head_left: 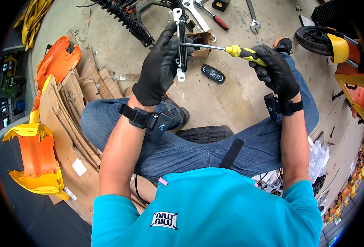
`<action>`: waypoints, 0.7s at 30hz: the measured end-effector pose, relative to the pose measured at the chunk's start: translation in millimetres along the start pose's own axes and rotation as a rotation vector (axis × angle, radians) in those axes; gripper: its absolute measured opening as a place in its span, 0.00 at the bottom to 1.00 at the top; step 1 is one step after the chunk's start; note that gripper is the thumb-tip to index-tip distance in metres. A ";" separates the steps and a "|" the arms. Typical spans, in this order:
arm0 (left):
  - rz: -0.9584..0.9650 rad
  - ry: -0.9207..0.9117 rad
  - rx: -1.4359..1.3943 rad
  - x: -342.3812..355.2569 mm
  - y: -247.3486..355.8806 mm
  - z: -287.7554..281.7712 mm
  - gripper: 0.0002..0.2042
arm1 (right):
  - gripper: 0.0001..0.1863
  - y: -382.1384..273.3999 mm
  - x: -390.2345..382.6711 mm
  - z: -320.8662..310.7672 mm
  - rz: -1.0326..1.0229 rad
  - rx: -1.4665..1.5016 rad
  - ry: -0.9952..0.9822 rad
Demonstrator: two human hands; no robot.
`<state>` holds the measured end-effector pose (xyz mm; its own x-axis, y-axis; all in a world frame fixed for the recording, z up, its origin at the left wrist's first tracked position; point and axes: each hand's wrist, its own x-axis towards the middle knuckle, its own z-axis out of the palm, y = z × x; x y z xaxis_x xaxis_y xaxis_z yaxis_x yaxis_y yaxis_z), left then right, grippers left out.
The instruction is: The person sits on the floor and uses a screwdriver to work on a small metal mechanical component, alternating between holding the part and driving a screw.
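Observation:
My left hand (159, 68), in a black glove, grips a narrow black bar with white metal end tabs (183, 47) and holds it upright. In my gloved right hand (275, 70) is a screwdriver (241, 53) with a yellow and black handle, closed in the fingers. Its shaft points left, and the tip meets the middle of the bar; whether it sits in a screw is too small to tell. Below the shaft, a small black oval display unit (213, 74) lies on the concrete floor. A small cardboard box (204, 41) stands behind the bar, partly covered.
Beyond my hands are a black frame with a coil-spring shock (128, 24), an adjustable wrench (196, 14), red-handled pliers (220, 22) and another wrench (254, 20). Stacked cardboard (62, 119) and orange-yellow panels (38, 156) lie left. A wheeled yellow-orange vehicle (338, 47) stands right.

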<state>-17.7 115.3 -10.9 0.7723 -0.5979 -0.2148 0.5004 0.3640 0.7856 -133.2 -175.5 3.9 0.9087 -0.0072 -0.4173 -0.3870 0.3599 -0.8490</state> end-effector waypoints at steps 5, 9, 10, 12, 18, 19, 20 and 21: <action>0.022 0.005 0.047 0.7 -1.7 0.4 0.31 | 0.18 -1.5 -2.8 1.4 0.018 -0.111 0.003; 0.015 -0.029 0.049 0.5 -1.3 -4.9 0.24 | 0.19 -1.8 -2.6 -5.2 0.036 -0.258 -0.009; 0.007 -0.016 0.045 0.5 -1.2 -4.0 0.26 | 0.18 -2.3 -3.0 -4.7 0.034 -0.235 -0.014; -0.008 0.015 0.036 -0.2 -1.2 -2.0 0.32 | 0.16 -3.2 -3.0 -3.3 0.030 -0.188 -0.029; -0.039 -0.025 0.050 -3.4 -1.3 -2.2 0.31 | 0.11 15.2 5.8 -9.4 -0.195 -0.181 -0.056; -0.040 -0.018 0.070 -3.6 -1.5 -2.2 0.31 | 0.12 15.7 5.5 -8.1 -0.202 -0.198 -0.032; -0.039 -0.011 0.091 -3.8 -0.7 -2.2 0.31 | 0.13 15.5 5.3 -6.4 -0.211 -0.216 -0.009; -0.038 -0.004 0.112 -3.9 0.0 -2.1 0.31 | 0.13 15.1 5.2 -4.4 -0.220 -0.234 0.014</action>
<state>-19.8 119.2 -11.2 0.7520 -0.6124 -0.2438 0.4824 0.2592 0.8367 -135.0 -174.2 -12.5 0.9729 -0.0747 -0.2188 -0.2086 0.1243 -0.9701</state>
